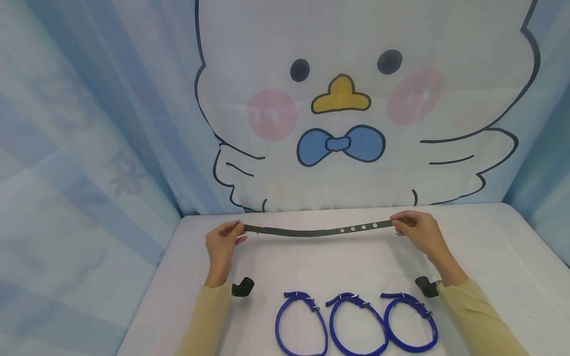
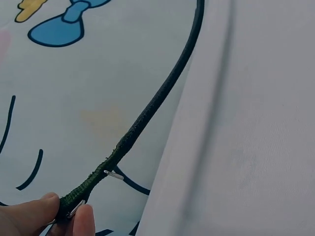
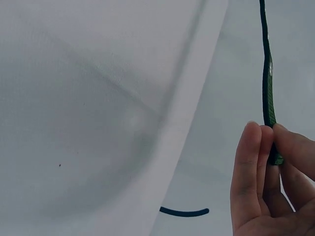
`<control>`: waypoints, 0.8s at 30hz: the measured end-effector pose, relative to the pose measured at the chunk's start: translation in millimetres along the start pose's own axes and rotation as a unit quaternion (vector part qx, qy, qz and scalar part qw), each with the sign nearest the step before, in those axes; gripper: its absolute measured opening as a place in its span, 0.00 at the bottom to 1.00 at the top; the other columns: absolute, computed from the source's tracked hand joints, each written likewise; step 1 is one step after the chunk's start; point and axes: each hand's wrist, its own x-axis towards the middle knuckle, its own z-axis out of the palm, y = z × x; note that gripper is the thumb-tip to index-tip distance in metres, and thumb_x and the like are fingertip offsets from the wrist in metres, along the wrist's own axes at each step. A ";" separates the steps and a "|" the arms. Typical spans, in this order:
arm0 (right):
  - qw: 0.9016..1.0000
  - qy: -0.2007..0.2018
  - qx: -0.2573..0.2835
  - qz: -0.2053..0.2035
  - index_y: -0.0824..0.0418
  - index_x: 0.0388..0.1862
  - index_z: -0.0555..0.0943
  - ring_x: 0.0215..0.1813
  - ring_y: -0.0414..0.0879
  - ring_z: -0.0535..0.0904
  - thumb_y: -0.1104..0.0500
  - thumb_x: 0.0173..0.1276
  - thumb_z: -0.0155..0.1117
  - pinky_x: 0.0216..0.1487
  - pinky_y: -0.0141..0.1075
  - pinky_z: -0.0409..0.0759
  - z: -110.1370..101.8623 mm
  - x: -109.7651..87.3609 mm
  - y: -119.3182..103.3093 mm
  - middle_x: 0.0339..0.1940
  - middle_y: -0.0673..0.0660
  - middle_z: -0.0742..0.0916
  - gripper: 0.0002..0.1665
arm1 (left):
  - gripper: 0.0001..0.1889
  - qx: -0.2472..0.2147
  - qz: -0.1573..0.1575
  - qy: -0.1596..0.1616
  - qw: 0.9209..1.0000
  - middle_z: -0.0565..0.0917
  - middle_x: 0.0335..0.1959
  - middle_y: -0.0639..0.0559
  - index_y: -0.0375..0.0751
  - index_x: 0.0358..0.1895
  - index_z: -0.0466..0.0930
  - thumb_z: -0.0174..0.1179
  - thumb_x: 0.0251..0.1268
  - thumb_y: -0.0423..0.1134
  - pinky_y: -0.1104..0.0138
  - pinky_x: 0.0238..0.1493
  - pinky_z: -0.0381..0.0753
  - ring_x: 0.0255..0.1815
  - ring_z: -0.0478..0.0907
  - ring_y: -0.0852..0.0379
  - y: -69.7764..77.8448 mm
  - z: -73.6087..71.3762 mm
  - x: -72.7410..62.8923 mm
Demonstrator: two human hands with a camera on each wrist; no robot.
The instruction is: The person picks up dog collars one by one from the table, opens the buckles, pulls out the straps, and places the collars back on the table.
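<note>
A dark green collar (image 1: 307, 233) with metal eyelets along its right part is stretched out between both hands, sagging slightly in the middle. My left hand (image 1: 222, 244) pinches its buckle end. In the left wrist view, metal hardware (image 2: 114, 174) shows on the collar close to the thumb. The plain tip at the other end is pinched between thumb and fingers of my right hand (image 1: 418, 230). Nearer to me on the table lie three blue collars in a row, each buckled into a loop: left (image 1: 277, 324), middle (image 1: 333, 329) and right (image 1: 435, 336).
The table (image 1: 151, 301) has a white cover. Behind it hangs a curtain (image 1: 338, 183) printed with a cartoon bird, and a blue patterned curtain (image 1: 80, 198) closes off the left side. Black wrist cameras (image 1: 243, 287) stick out from both sleeves.
</note>
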 end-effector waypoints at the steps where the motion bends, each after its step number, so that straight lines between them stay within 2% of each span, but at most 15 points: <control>1: 1.000 0.003 -0.004 0.002 0.67 0.49 0.84 0.33 0.45 0.86 0.60 0.71 0.64 0.35 0.42 0.86 1.1 1.3 -2.3 0.40 0.66 0.88 0.13 | 0.14 -0.003 -0.001 -0.002 1.000 0.84 0.48 0.36 0.28 0.51 0.83 0.66 0.65 0.32 0.69 0.38 0.87 0.42 0.86 0.52 -0.5 1.3 2.4; 5: 1.000 -0.003 -0.007 0.008 0.70 0.51 0.82 0.35 0.47 0.87 0.62 0.73 0.62 0.38 0.36 0.87 5.0 7.6 -6.8 0.41 0.69 0.88 0.14 | 0.15 -0.007 -0.011 -0.008 1.000 0.84 0.48 0.35 0.27 0.52 0.82 0.66 0.65 0.32 0.70 0.37 0.88 0.41 0.87 0.52 -3.7 6.2 11.2; 10: 1.000 -0.006 -0.018 0.008 0.71 0.49 0.83 0.32 0.45 0.85 0.63 0.72 0.63 0.31 0.28 0.82 12.7 19.3 -2.5 0.35 0.66 0.88 0.13 | 0.14 -0.018 -0.013 0.001 1.000 0.84 0.46 0.34 0.26 0.50 0.82 0.66 0.64 0.30 0.68 0.38 0.88 0.40 0.87 0.50 -9.3 12.4 19.5; 12: 1.000 -0.010 -0.025 0.006 0.71 0.48 0.83 0.30 0.44 0.83 0.63 0.71 0.63 0.30 0.28 0.79 14.3 22.9 0.5 0.32 0.63 0.88 0.12 | 0.14 -0.020 -0.011 0.000 1.000 0.85 0.46 0.33 0.25 0.50 0.82 0.66 0.64 0.29 0.67 0.38 0.88 0.40 0.87 0.50 -13.3 15.0 22.7; 18: 0.999 -0.029 -0.035 0.012 0.71 0.47 0.83 0.27 0.40 0.80 0.62 0.70 0.63 0.32 0.31 0.75 19.4 31.2 12.4 0.27 0.58 0.88 0.12 | 0.12 0.026 0.000 -0.006 1.000 0.86 0.45 0.33 0.26 0.49 0.83 0.66 0.64 0.29 0.68 0.38 0.88 0.39 0.87 0.47 -25.2 18.7 27.4; 21: 0.999 -0.032 -0.029 0.017 0.71 0.47 0.83 0.27 0.39 0.81 0.63 0.70 0.63 0.32 0.30 0.75 23.1 33.7 14.9 0.28 0.59 0.88 0.13 | 0.12 0.046 0.015 -0.012 0.999 0.86 0.45 0.32 0.27 0.48 0.83 0.65 0.64 0.29 0.69 0.37 0.88 0.40 0.87 0.46 -28.9 17.5 29.4; 24: 0.999 -0.032 -0.023 0.029 0.72 0.47 0.83 0.27 0.40 0.82 0.63 0.70 0.62 0.31 0.29 0.77 26.1 36.5 16.5 0.31 0.62 0.88 0.13 | 0.11 0.066 0.030 -0.020 0.997 0.86 0.43 0.33 0.27 0.48 0.84 0.65 0.65 0.29 0.71 0.35 0.87 0.37 0.87 0.48 -31.6 16.0 33.2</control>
